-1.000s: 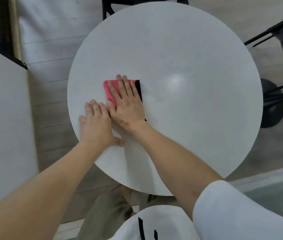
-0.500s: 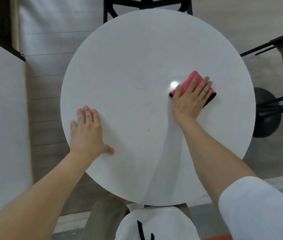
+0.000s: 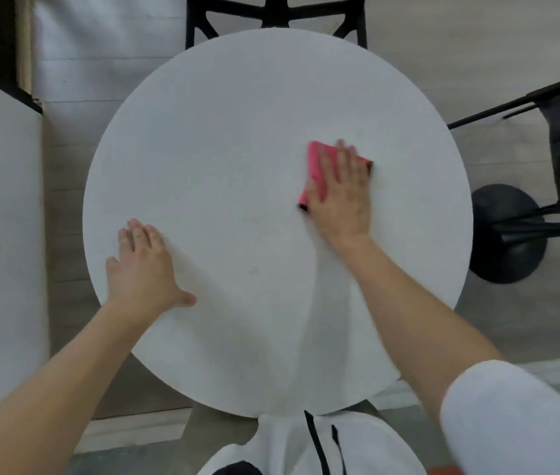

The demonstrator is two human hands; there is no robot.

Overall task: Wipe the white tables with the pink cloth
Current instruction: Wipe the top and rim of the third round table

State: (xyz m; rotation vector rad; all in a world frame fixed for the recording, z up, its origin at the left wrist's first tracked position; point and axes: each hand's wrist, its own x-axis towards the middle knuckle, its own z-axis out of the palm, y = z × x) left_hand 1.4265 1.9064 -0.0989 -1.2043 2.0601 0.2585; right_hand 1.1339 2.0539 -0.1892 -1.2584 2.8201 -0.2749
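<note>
Right hand (image 3: pixel 342 193), fingers flat, presses the pink cloth (image 3: pixel 316 169) onto the white table (image 3: pixel 237 132)'s right half, swept there from the left; left hand (image 3: pixel 141 262) stays spread flat, holding nothing. Wiping appears midway.

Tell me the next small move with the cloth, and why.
Probably slide the pink cloth outward toward the right rim of the white table: the right hand presses it flat inside that rim, with bare top beyond, while the left hand braces flat near the left edge.
</note>
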